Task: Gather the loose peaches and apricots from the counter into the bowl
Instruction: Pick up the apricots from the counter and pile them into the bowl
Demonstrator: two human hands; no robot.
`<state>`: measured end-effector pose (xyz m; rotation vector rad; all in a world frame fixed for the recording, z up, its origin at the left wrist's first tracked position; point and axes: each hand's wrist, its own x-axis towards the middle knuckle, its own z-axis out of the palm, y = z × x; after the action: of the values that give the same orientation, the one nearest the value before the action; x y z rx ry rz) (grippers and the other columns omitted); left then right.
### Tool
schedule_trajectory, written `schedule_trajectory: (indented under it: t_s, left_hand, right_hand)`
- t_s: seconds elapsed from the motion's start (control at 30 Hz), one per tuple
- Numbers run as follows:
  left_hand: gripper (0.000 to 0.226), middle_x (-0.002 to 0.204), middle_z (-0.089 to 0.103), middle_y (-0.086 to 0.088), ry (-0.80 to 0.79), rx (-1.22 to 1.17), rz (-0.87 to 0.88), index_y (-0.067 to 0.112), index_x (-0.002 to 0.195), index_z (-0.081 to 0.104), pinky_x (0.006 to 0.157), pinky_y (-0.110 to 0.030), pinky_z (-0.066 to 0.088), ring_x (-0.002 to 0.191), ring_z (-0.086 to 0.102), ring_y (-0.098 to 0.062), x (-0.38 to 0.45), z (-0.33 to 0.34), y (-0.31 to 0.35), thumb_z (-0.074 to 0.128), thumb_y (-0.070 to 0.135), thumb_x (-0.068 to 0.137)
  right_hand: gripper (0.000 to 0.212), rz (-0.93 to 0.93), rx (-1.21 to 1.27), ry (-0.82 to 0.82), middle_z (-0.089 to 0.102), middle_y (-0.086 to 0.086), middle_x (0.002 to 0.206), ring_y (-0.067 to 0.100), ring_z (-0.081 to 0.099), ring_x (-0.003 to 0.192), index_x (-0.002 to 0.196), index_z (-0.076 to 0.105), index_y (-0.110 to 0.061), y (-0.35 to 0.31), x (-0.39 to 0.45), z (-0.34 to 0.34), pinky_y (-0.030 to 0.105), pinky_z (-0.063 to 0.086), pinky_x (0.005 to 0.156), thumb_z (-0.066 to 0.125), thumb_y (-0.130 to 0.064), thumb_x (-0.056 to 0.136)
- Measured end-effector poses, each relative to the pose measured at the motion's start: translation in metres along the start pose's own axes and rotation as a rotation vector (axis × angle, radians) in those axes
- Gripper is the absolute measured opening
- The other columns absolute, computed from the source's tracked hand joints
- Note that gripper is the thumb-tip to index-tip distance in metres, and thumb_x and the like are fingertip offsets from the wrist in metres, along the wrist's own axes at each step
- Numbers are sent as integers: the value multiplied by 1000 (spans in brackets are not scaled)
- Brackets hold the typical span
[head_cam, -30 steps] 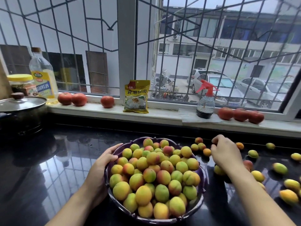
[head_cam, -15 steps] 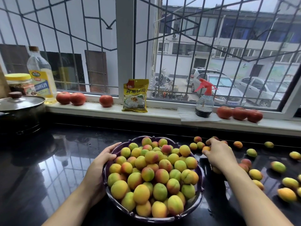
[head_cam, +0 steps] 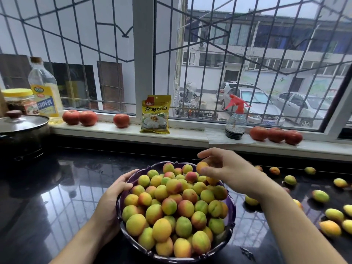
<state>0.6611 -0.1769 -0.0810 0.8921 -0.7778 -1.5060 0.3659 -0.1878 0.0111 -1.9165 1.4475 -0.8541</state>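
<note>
While the purple bowl [head_cam: 231,216] is steadied at its left rim by the left hand [head_cam: 116,189], whose fingers are curled round the edge, a small orange fruit [head_cam: 202,166] is pinched in the fingertips of the right hand [head_cam: 226,170] just above the far side of the heap. The step in hand appears to be the drop: the fruit is held over the bowl and has not yet been let go. The bowl is already piled above its rim (a crowded heap of yellow, green and red-blushed fruit), so a low, gentle release seems called for, lest the piece roll off the far edge. After that, a reach to the right would be needed, where loose fruit [head_cam: 320,196] is scattered across the dark surface [head_cam: 57,197], some near the bowl and some well apart at the right edge of the view; much of the task is judged to remain.

The surface is black, polished and reflective. A lidded pot [head_cam: 21,130] is set at its far left. On the pale windowsill [head_cam: 190,137] are ranged tomatoes [head_cam: 80,117], a yellow packet [head_cam: 155,114], a spray bottle [head_cam: 235,119], an oil bottle [head_cam: 44,90] and a yellow-lidded jar [head_cam: 19,101]. Beyond the barred window, parked cars and a building are seen.
</note>
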Motion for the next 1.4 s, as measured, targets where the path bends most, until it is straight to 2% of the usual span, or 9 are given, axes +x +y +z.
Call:
schedule_trajectory:
  t_s: [0.13, 0.33, 0.6, 0.77, 0.87, 0.93, 1.03, 1.17, 1.4]
  left_hand:
    - [47, 128, 71, -19, 4, -4, 1, 15, 133, 65, 107, -57, 48, 120, 67, -41, 1, 0, 0, 49, 12, 89]
    - [48, 128, 71, -19, 6, -11, 1, 14, 134, 65, 106, -55, 49, 121, 66, -41, 1, -1, -1, 49, 11, 88]
    - [52, 128, 71, -19, 10, -1, 8, 13, 133, 65, 110, -58, 45, 121, 66, -41, 2, 0, 0, 52, 12, 83]
    - [50, 129, 71, -19, 9, -3, 10, 13, 133, 66, 112, -59, 44, 122, 66, -41, 3, -2, -1, 52, 12, 85]
    - [50, 129, 71, -19, 5, -2, 14, 12, 133, 65, 113, -60, 43, 123, 65, -42, 2, -1, -1, 51, 12, 85]
    - [50, 129, 71, -19, 2, 3, 15, 12, 134, 64, 113, -60, 43, 123, 65, -42, 1, -1, -1, 51, 12, 86]
    - [47, 129, 71, -19, 4, 17, 16, 13, 134, 64, 112, -59, 44, 123, 65, -41, 0, -1, 0, 48, 9, 90]
    - [46, 129, 71, -18, 8, 19, 19, 13, 134, 65, 113, -59, 43, 123, 65, -41, 0, 1, 0, 45, 8, 92]
    - [45, 130, 71, -18, 20, 9, 4, 13, 135, 64, 114, -60, 42, 126, 63, -41, -1, 1, 0, 45, 9, 95]
  right_hand:
    - [21, -129, -348, -6, 66, -19, 95, -5, 60, 90, 111, 69, -37, -8, 0, 18, 15, 46, 78, 74, -34, 90]
    - [32, -191, -605, -31, 51, -19, 112, 10, 51, 112, 130, 66, -34, -13, 0, 29, 30, 44, 97, 63, -33, 98]
    - [41, -201, -581, -79, 62, -14, 131, 8, 53, 123, 141, 59, -32, -12, -1, 26, 30, 43, 107, 60, -26, 100]
    - [38, -189, -415, -7, 66, -19, 115, -3, 62, 101, 132, 64, -34, -9, -4, 15, 19, 51, 91, 66, -20, 97]
    - [31, -91, -232, 242, 70, -17, 102, -1, 66, 89, 117, 71, -32, 0, -5, -10, 13, 51, 77, 68, -12, 94]
    - [26, 73, -356, 369, 73, -11, 103, 8, 67, 93, 112, 74, -29, 23, -2, -31, 23, 52, 84, 66, -12, 94]
    - [17, 467, -555, 355, 75, 3, 105, 27, 69, 94, 96, 76, -32, 65, -5, -57, 37, 55, 90, 65, -20, 90]
    - [18, 632, -590, 392, 71, 11, 95, 32, 65, 89, 75, 70, -27, 79, -14, -74, 35, 54, 81, 64, -16, 88]
    - [8, 684, -684, 20, 73, 8, 97, 27, 72, 86, 85, 70, -20, 74, -11, -56, 38, 62, 79, 66, -17, 90]
